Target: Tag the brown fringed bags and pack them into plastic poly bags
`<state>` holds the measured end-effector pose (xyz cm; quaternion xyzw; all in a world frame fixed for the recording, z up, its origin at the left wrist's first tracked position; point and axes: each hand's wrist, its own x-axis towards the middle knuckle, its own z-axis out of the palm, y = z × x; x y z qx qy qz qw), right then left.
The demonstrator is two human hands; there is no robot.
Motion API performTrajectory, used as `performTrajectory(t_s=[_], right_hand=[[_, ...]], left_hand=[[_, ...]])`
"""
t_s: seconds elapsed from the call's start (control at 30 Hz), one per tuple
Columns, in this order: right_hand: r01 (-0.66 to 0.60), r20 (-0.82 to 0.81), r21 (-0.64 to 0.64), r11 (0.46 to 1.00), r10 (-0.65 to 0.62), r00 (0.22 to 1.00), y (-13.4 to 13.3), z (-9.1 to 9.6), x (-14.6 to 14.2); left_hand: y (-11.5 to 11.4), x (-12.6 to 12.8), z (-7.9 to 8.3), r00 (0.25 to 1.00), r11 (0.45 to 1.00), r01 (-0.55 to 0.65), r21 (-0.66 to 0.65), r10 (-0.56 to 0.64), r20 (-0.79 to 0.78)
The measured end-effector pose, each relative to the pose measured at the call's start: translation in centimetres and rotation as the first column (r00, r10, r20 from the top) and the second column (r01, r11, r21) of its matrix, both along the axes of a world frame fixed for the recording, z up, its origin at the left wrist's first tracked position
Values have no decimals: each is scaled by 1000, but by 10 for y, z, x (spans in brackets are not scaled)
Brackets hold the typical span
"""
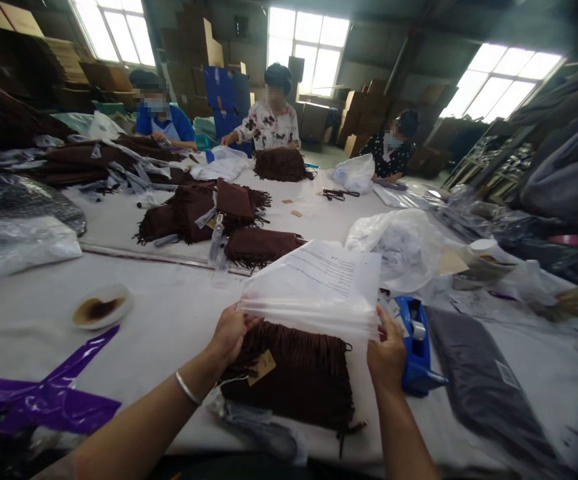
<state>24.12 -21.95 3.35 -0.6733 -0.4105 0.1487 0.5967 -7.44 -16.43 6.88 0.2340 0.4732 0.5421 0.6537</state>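
Note:
My left hand and my right hand each pinch one side of the mouth of a clear plastic bag. A printed white paper sheet shows through the raised part of the bag. Below my hands, a dark brown fringed suede bag lies on the white table, its fringe reaching the plastic's lower edge. A kraft paper tag rests on it. Close to my right hand stands a blue tape dispenser.
A folded grey item lies right of the dispenser. Purple plastic strips and a stained plate are on the left. Further brown fringed pieces and white plastic bags cover the table, with several co-workers beyond.

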Motion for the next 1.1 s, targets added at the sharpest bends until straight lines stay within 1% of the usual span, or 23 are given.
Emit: performTrajectory(t_s=[0.03, 0.07, 0.1, 0.13, 0.23, 0.33, 0.43, 0.5, 0.57, 0.63, 0.67, 0.7, 0.73, 0.77, 0.83, 0.87, 0.93, 1.0, 1.07, 1.1], right_hand=[[17, -203, -14, 1000, -20, 979, 3, -6, 0], [12, -356, -25, 1000, -20, 934, 8, -12, 0], [-10, -452, -27, 1000, -3, 892, 13, -17, 1], [-42, -499, -25, 999, 24, 866, 19, -20, 2], [-164, -571, -13, 986, 128, 811, 31, -27, 6], [-281, -614, -37, 959, 200, 764, 26, -33, 2], [-394, -630, -99, 914, 249, 735, 12, -37, -7], [-470, -642, -141, 872, 281, 714, 4, -38, -11], [-542, -681, -174, 822, 297, 669, -1, -38, -15], [-593, -747, -167, 787, 292, 597, -5, -39, -20], [-600, -780, -148, 786, 280, 560, -7, -40, -23], [-588, -806, -130, 798, 260, 532, -9, -41, -26], [-559, -823, -122, 820, 231, 519, -10, -43, -29], [-520, -834, -128, 844, 192, 517, -11, -45, -32], [-446, -839, -173, 878, 106, 534, -12, -48, -36], [-418, -836, -197, 887, 71, 545, -12, -49, -38], [-393, -827, -224, 892, 40, 561, -12, -50, -40], [-374, -810, -231, 898, 35, 585, -13, -50, -41], [-352, -787, -238, 905, 32, 616, -19, -48, -42], [-345, -762, -244, 907, 41, 647, -24, -47, -41]], left_hand=[[5, 4, -2, 999, 1000, -4, -31, 5, 33], [11, 10, -3, 998, 998, 7, -67, -2, 66], [18, 16, -5, 995, 994, 32, -105, -22, 96], [26, 23, -7, 992, 988, 66, -137, -50, 118], [53, 44, -18, 984, 968, 154, -198, -133, 116], [80, 53, -33, 967, 940, 255, -225, -244, 75], [98, 42, -43, 910, 884, 411, -223, -414, 35], [101, 25, -44, 851, 830, 515, -213, -525, 12], [96, 6, -42, 791, 775, 597, -209, -611, -5], [87, -11, -38, 732, 726, 662, -184, -679, -45], [81, -18, -36, 713, 715, 679, -164, -696, -81], [75, -25, -35, 704, 715, 685, -142, -699, -127], [68, -30, -35, 710, 731, 671, -124, -682, -176], [62, -35, -36, 731, 760, 640, -115, -648, -214], [48, -41, -40, 802, 832, 540, -128, -555, -220], [41, -42, -43, 833, 856, 497, -140, -516, -201], [28, -41, -49, 881, 887, 433, -161, -454, -133], [14, -36, -52, 917, 912, 374, -171, -391, -82], [0, -32, -52, 942, 931, 314, -188, -330, -62], [-7, -32, -50, 948, 936, 292, -195, -310, -67]])
